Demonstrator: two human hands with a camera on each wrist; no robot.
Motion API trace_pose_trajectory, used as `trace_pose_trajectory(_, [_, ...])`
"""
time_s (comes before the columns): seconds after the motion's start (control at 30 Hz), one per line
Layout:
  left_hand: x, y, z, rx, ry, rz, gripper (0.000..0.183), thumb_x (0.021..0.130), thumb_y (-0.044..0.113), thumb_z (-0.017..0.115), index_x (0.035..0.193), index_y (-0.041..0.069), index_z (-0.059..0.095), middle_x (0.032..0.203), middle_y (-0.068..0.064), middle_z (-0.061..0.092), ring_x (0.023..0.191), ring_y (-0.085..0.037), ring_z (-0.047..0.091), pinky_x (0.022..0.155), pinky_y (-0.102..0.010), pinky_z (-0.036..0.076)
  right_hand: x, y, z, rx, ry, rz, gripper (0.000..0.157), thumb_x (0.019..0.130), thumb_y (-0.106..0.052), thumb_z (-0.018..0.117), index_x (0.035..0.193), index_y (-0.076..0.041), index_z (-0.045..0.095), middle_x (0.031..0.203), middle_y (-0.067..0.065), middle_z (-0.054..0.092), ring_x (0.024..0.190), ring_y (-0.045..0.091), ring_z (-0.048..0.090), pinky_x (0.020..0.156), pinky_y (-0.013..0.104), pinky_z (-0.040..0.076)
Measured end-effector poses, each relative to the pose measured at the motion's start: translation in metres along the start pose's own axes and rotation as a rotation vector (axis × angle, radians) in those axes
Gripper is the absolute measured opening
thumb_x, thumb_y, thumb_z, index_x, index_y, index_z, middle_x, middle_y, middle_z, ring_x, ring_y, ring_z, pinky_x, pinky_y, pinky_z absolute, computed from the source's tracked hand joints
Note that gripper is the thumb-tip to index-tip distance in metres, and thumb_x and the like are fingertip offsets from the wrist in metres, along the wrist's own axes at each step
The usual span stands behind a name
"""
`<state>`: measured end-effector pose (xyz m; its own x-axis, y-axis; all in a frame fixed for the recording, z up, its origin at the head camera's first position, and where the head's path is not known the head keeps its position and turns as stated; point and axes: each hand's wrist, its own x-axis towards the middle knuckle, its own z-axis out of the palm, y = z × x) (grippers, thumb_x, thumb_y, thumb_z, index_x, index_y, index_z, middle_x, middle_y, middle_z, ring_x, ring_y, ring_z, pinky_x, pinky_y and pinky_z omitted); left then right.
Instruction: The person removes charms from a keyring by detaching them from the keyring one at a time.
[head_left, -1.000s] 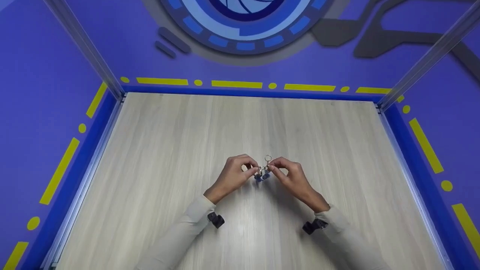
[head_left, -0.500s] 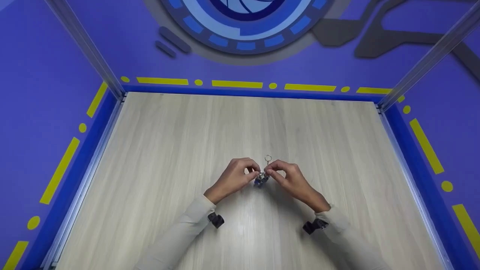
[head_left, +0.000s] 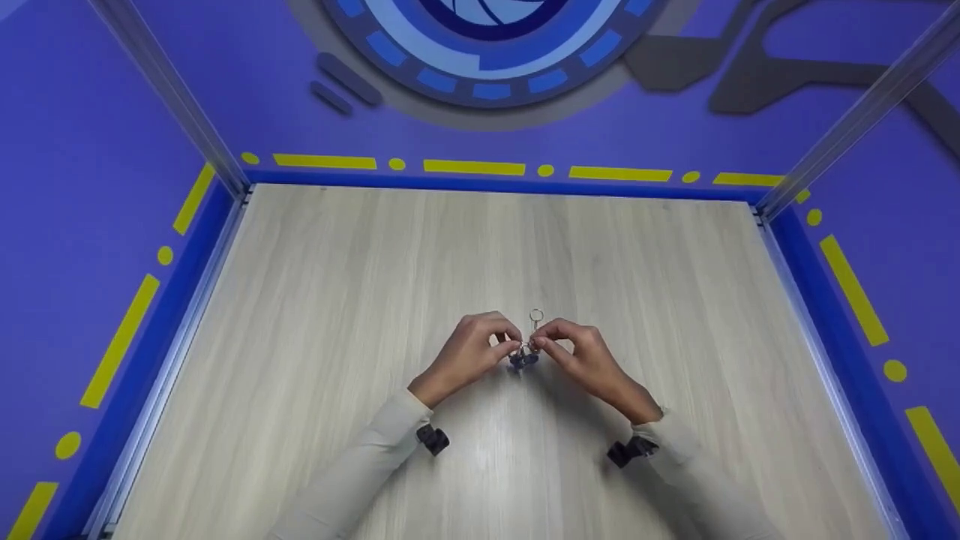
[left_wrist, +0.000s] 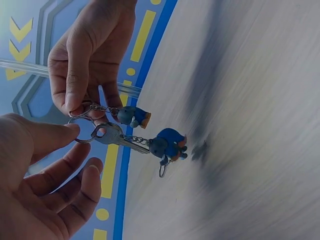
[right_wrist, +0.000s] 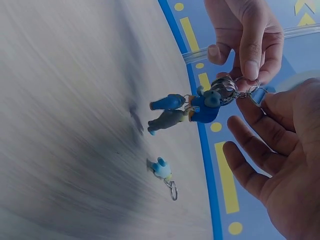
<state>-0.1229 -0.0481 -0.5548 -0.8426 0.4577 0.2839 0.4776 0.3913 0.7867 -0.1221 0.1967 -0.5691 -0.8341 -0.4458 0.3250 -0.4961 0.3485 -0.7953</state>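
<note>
Above the tabletop, my left hand (head_left: 480,341) pinches a metal key ring (left_wrist: 81,129) between thumb and fingertip. My right hand (head_left: 577,349) pinches a small ring with a charm's chain, close against the key ring. A silver key (left_wrist: 109,134) hangs from the key ring. Blue figurine charms dangle with it: one larger charm (left_wrist: 169,143) and a smaller charm (left_wrist: 134,116) in the left wrist view, several in the right wrist view. The fingertips partly hide how the rings link. Apart from these, a light-blue figurine keychain (right_wrist: 161,168) with its own ring lies on the table.
The wood-grain table (head_left: 375,262) is bordered by blue-purple walls (head_left: 480,142) with yellow dashes. Metal posts (head_left: 169,82) stand at the far corners. A black wrist camera (head_left: 432,439) sits on each forearm.
Both hands have drawn slightly closer together, bringing the rings together. The dangling charms have shifted beneath the fingers. The ring behind the hands has stayed in place.
</note>
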Motion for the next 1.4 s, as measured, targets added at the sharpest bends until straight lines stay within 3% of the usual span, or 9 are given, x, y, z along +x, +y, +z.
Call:
trace_pose_trajectory(0.17, [0.0004,-0.0034,0.0013,-0.048,0.057,0.010,0.006,0.098,0.002,0.081,0.096,0.007,0.083,0.097,-0.003,0.080,0.089,-0.017,0.071,0.080,-0.050,0.060,-0.0002,0.0001,-0.0012,0.007,0.010,0.017,0.006,0.105,-0.006,0.074,0.108,-0.005,0.080,0.099,0.000,0.082,0.092,0.019,0.077,0.087,0.029,0.060])
trace_pose_trajectory(0.37, [-0.0010,-0.0038,0.0033,-0.109,0.122,-0.023,0.006,0.098,0.005,0.083,0.094,0.009,0.083,0.095,0.002,0.079,0.087,-0.013,0.071,0.073,-0.036,0.060,-0.0013,0.0008,-0.0012,0.007,0.013,0.034,0.006,0.107,-0.008,0.073,0.107,-0.006,0.078,0.101,0.001,0.081,0.095,0.018,0.076,0.089,0.028,0.059])
trace_pose_trajectory(0.47, [-0.0021,-0.0031,0.0035,-0.127,0.146,-0.053,0.007,0.097,0.005,0.083,0.093,0.011,0.082,0.093,0.002,0.079,0.085,-0.011,0.070,0.073,-0.037,0.061,-0.0007,-0.0003,0.0001,0.028,0.024,0.011,0.005,0.106,-0.005,0.072,0.105,-0.004,0.077,0.104,0.004,0.079,0.100,0.015,0.074,0.092,0.027,0.059])
trace_pose_trajectory(0.8, [-0.0041,-0.0035,-0.0011,-0.135,0.049,-0.109,0.010,0.099,0.002,0.080,0.096,0.011,0.082,0.096,0.000,0.079,0.091,-0.014,0.071,0.076,-0.028,0.059,-0.0003,-0.0035,0.0040,0.078,0.026,0.033,0.007,0.106,-0.002,0.071,0.109,-0.002,0.077,0.102,0.007,0.082,0.094,0.032,0.078,0.093,0.027,0.060])
trace_pose_trajectory(0.97, [-0.0038,-0.0034,-0.0004,-0.109,0.037,-0.106,0.008,0.098,0.002,0.080,0.097,0.010,0.082,0.098,-0.005,0.080,0.090,-0.013,0.071,0.074,-0.026,0.056,-0.0008,-0.0038,0.0039,0.076,0.011,0.034,0.006,0.106,-0.004,0.072,0.109,-0.002,0.077,0.101,0.007,0.082,0.092,0.031,0.078,0.091,0.029,0.060])
trace_pose_trajectory(1.17, [-0.0012,0.0001,0.0010,-0.067,0.027,-0.066,0.006,0.099,0.003,0.079,0.097,0.008,0.082,0.097,0.000,0.079,0.088,-0.012,0.069,0.072,-0.024,0.053,-0.0012,-0.0033,0.0034,0.075,0.020,0.009,0.007,0.106,-0.004,0.072,0.108,-0.004,0.078,0.099,0.005,0.082,0.092,0.030,0.078,0.091,0.026,0.059])
trace_pose_trajectory(1.4, [-0.0003,-0.0004,0.0014,-0.042,0.071,-0.029,0.007,0.097,0.002,0.082,0.094,0.008,0.082,0.093,-0.002,0.079,0.086,-0.013,0.070,0.070,-0.023,0.053,0.0010,-0.0011,0.0009,0.004,0.019,-0.059,0.009,0.103,0.001,0.073,0.105,-0.006,0.079,0.103,0.004,0.080,0.095,0.025,0.077,0.088,0.028,0.060])
